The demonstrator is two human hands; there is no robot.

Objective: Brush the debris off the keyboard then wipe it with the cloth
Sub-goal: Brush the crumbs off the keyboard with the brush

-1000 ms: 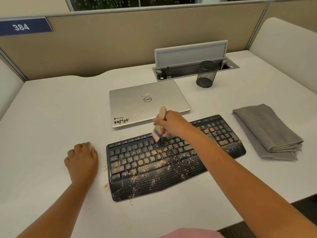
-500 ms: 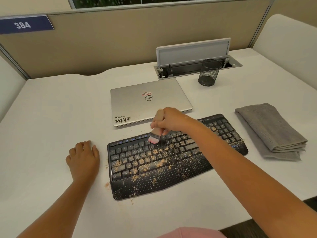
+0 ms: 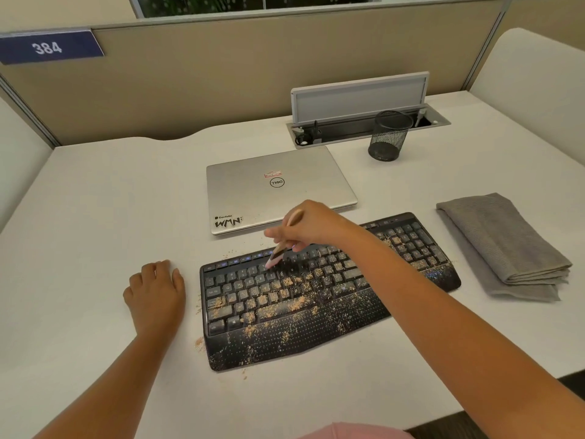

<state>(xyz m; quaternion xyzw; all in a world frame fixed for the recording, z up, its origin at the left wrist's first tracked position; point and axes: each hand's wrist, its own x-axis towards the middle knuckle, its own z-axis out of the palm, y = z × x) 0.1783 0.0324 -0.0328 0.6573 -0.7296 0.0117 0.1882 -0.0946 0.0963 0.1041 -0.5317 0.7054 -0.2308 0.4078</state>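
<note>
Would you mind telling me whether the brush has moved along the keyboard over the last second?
Yes: the brush slid left along the keyboard's upper key rows.

We are looking at an office cubicle: tan partition panels (image 3: 253,74) wall in a white desk (image 3: 95,217). A blue plate (image 3: 50,47) reading 384 hangs upper left; a cable tray (image 3: 364,128) sits upper right.

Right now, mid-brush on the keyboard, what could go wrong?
1. The brush sweeps the upper rows; crumbs may scatter toward the laptop just behind the keyboard.
2. Debris already lies on the desk off the left edge; more may follow.
3. The left hand rests beside the keyboard, not on it; it may slide.
</note>
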